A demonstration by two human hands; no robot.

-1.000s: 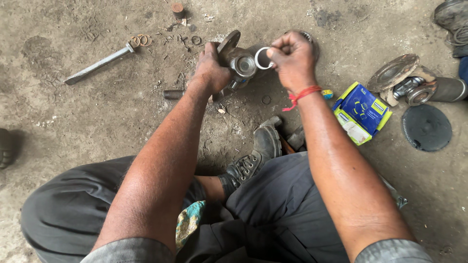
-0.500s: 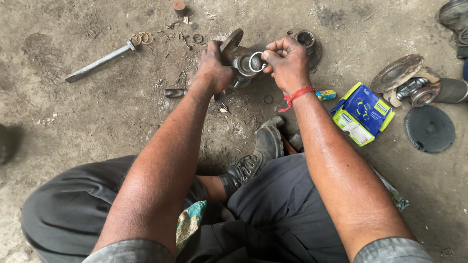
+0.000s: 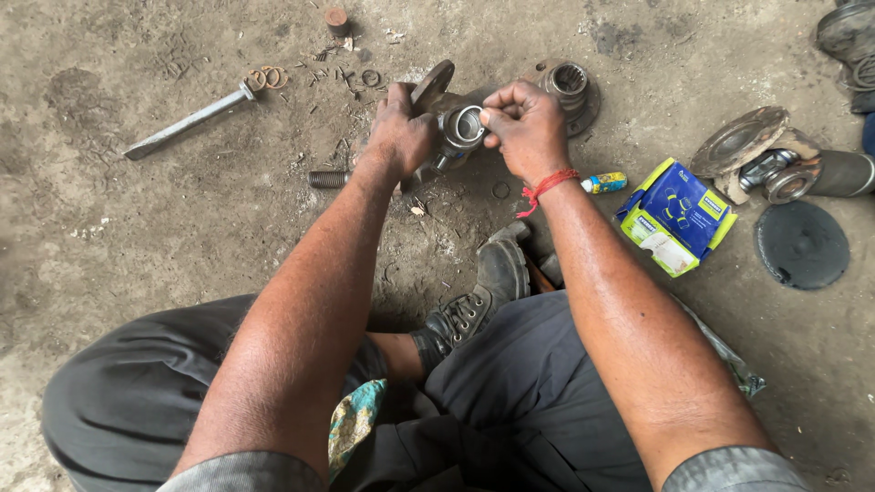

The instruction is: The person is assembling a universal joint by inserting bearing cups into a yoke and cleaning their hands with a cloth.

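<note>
Fingers [image 3: 497,117] of your right hand [image 3: 529,128] are pressed together at the mouth of the round metal cup [image 3: 463,126], pinching something small against its rim; you cannot see the thing itself now. A second ago those same fingers held a thin ring up in the open, clear of the cup. Half a second ago the ring was right over the cup's mouth. Now it is out of sight under your fingertips, so it looks as if the ring has gone down onto or into the cup, though the pictures do not show whether it sits flat. Your left hand [image 3: 399,132] has not moved much: it is wrapped around the metal joint part [image 3: 436,87] just to the left of your fingers and holds it off the floor [image 3: 182,237], with the fingers curled shut around it. Just behind your right fingers lies a flat round flange with a toothed hole [image 3: 570,84], touching the floor. To the right of your fingers, near your wrist with the red thread [image 3: 547,185], are a small yellow and blue tube [image 3: 604,182] and a blue and yellow box [image 3: 676,217]. Far to the left of your fingers lies a long metal bar [image 3: 187,121] with a few small rings [image 3: 264,78] at its end. Your boot [image 3: 488,290] is below your hands.
</note>
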